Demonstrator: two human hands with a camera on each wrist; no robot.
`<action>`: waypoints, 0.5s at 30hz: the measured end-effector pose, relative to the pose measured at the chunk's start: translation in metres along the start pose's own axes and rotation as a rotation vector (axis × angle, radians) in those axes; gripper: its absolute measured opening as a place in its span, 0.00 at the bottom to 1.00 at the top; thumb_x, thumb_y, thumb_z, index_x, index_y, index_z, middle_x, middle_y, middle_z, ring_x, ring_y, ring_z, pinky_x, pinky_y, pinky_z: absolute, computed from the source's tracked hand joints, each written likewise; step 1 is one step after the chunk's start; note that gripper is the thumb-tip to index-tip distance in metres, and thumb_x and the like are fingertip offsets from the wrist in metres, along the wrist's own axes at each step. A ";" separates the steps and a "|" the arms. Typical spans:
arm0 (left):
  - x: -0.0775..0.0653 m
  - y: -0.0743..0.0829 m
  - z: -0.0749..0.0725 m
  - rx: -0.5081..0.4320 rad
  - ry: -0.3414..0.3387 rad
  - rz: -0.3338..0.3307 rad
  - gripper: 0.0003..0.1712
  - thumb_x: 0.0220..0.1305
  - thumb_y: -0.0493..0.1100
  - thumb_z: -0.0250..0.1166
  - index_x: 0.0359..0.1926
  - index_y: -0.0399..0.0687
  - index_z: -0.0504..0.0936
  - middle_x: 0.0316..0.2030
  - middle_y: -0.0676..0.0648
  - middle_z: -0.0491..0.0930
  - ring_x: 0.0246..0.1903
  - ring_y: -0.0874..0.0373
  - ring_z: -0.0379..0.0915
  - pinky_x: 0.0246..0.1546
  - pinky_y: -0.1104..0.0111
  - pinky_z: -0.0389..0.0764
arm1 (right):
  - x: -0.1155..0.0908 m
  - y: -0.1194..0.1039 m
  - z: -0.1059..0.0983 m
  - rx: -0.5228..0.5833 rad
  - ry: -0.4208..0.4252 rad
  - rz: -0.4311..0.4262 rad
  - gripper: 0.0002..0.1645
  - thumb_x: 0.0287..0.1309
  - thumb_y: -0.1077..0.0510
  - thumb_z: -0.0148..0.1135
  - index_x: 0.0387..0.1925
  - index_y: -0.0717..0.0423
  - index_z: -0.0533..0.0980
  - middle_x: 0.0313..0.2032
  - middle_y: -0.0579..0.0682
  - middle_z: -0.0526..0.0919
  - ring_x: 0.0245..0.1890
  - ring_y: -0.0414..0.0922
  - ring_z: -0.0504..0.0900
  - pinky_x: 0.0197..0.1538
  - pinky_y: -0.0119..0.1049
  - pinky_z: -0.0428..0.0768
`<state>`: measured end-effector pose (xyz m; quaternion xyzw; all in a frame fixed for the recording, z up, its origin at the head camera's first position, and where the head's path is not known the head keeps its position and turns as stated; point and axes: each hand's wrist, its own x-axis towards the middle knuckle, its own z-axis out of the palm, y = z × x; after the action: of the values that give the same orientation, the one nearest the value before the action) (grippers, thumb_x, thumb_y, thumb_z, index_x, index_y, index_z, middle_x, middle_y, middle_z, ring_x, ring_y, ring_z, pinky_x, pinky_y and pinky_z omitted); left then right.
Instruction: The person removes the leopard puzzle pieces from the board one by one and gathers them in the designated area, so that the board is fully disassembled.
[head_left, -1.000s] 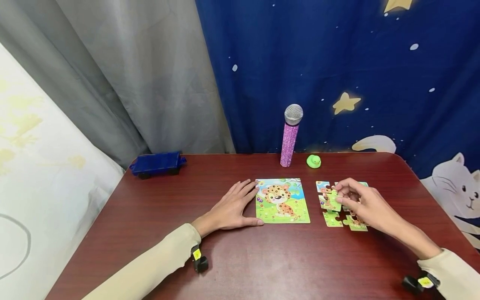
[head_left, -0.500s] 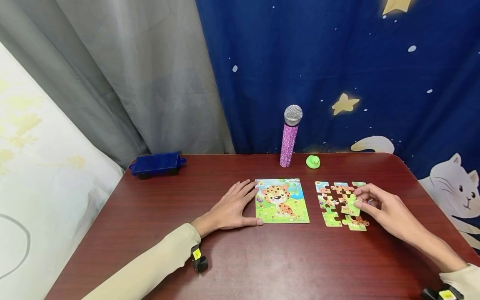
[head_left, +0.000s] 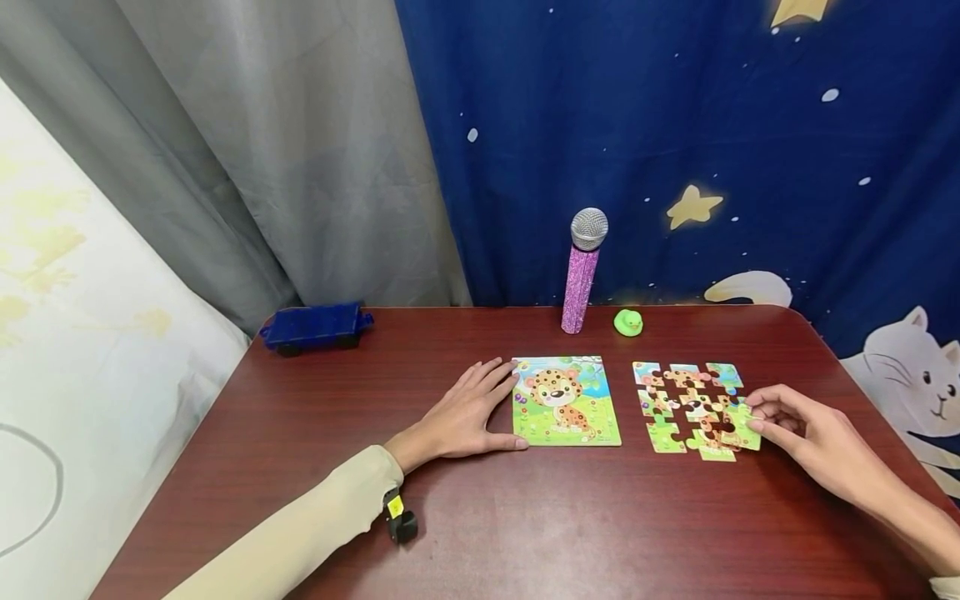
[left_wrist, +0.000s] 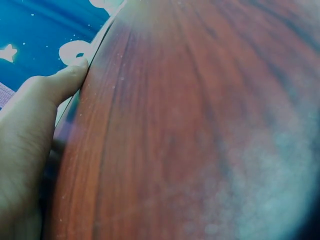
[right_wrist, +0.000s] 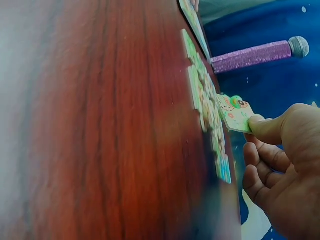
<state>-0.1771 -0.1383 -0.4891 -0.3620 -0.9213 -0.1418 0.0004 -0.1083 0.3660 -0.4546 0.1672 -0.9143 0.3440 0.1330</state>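
Note:
My left hand (head_left: 465, 417) lies with straight fingers on the table, its fingertips and thumb at the left edge of a square puzzle (head_left: 566, 404) picturing a spotted leopard cub. Between thumb and fingers, my right hand (head_left: 817, 442) pinches a mostly green puzzle piece (head_left: 747, 430) at the right side of a group of spread jigsaw pieces (head_left: 666, 435). In the right wrist view the held piece (right_wrist: 235, 119) is tilted above the flat ones. The left wrist view shows just the thumb (left_wrist: 65, 82) and bare tabletop.
A glittery pink microphone (head_left: 580, 287) stands upright near the back edge, beside a small green rubber duck (head_left: 628, 322). At the back left is a blue toy wagon (head_left: 315, 327). Curtains hang behind the reddish-brown table (head_left: 525, 533).
My right hand has moved to the right with the puzzle piece, from over the middle of the spread pieces to their right side, uncovering several. My left hand stays in place.

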 end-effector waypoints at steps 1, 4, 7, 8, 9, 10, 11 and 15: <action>0.000 0.000 0.000 -0.001 0.000 0.001 0.64 0.68 0.80 0.65 0.88 0.44 0.58 0.88 0.45 0.51 0.88 0.45 0.42 0.87 0.48 0.43 | -0.002 0.001 -0.001 -0.002 -0.003 0.007 0.19 0.63 0.73 0.76 0.50 0.52 0.83 0.35 0.40 0.87 0.34 0.30 0.80 0.36 0.19 0.74; 0.001 0.000 0.000 -0.004 -0.003 0.000 0.64 0.68 0.80 0.65 0.88 0.45 0.58 0.88 0.45 0.51 0.88 0.45 0.41 0.87 0.48 0.43 | -0.006 0.005 -0.005 -0.021 -0.021 0.023 0.19 0.64 0.73 0.75 0.50 0.53 0.83 0.35 0.39 0.87 0.34 0.30 0.81 0.35 0.19 0.74; 0.000 -0.001 0.000 -0.002 -0.006 -0.005 0.64 0.68 0.80 0.65 0.88 0.45 0.58 0.88 0.46 0.50 0.88 0.45 0.41 0.87 0.48 0.43 | -0.009 0.008 -0.007 -0.041 -0.037 0.036 0.18 0.65 0.73 0.75 0.50 0.53 0.83 0.35 0.38 0.86 0.34 0.30 0.80 0.34 0.20 0.74; 0.000 -0.001 0.000 -0.003 -0.008 -0.008 0.64 0.68 0.80 0.64 0.88 0.45 0.58 0.89 0.46 0.50 0.88 0.45 0.41 0.87 0.49 0.43 | -0.010 0.009 -0.008 -0.049 -0.042 0.036 0.18 0.65 0.73 0.75 0.50 0.53 0.83 0.35 0.38 0.86 0.34 0.30 0.80 0.34 0.20 0.73; 0.000 -0.001 0.001 -0.001 -0.010 -0.011 0.64 0.68 0.80 0.64 0.88 0.45 0.57 0.89 0.46 0.50 0.88 0.45 0.41 0.87 0.49 0.43 | -0.011 0.010 -0.009 -0.055 -0.046 0.037 0.17 0.65 0.72 0.75 0.50 0.53 0.83 0.35 0.38 0.85 0.34 0.30 0.80 0.34 0.20 0.73; 0.000 -0.001 0.000 -0.001 -0.010 -0.011 0.64 0.68 0.80 0.64 0.88 0.45 0.57 0.89 0.46 0.50 0.88 0.45 0.41 0.87 0.49 0.43 | -0.012 0.011 -0.009 -0.053 -0.048 0.036 0.17 0.65 0.73 0.74 0.50 0.53 0.83 0.35 0.38 0.85 0.33 0.30 0.80 0.34 0.20 0.73; 0.000 -0.001 0.000 -0.002 -0.011 -0.012 0.64 0.68 0.80 0.64 0.88 0.45 0.57 0.89 0.46 0.50 0.88 0.46 0.41 0.87 0.49 0.43 | -0.013 0.013 -0.010 -0.048 -0.052 0.037 0.17 0.65 0.73 0.74 0.50 0.53 0.83 0.34 0.38 0.85 0.33 0.31 0.80 0.34 0.20 0.73; 0.000 -0.001 0.000 -0.002 -0.016 -0.011 0.64 0.69 0.81 0.63 0.88 0.46 0.57 0.89 0.47 0.49 0.88 0.46 0.40 0.87 0.49 0.42 | -0.015 0.019 -0.011 -0.041 -0.077 0.036 0.16 0.66 0.73 0.73 0.49 0.54 0.83 0.35 0.38 0.85 0.33 0.31 0.81 0.35 0.19 0.74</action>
<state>-0.1774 -0.1388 -0.4895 -0.3579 -0.9232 -0.1397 -0.0082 -0.1008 0.3897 -0.4634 0.1609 -0.9286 0.3207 0.0948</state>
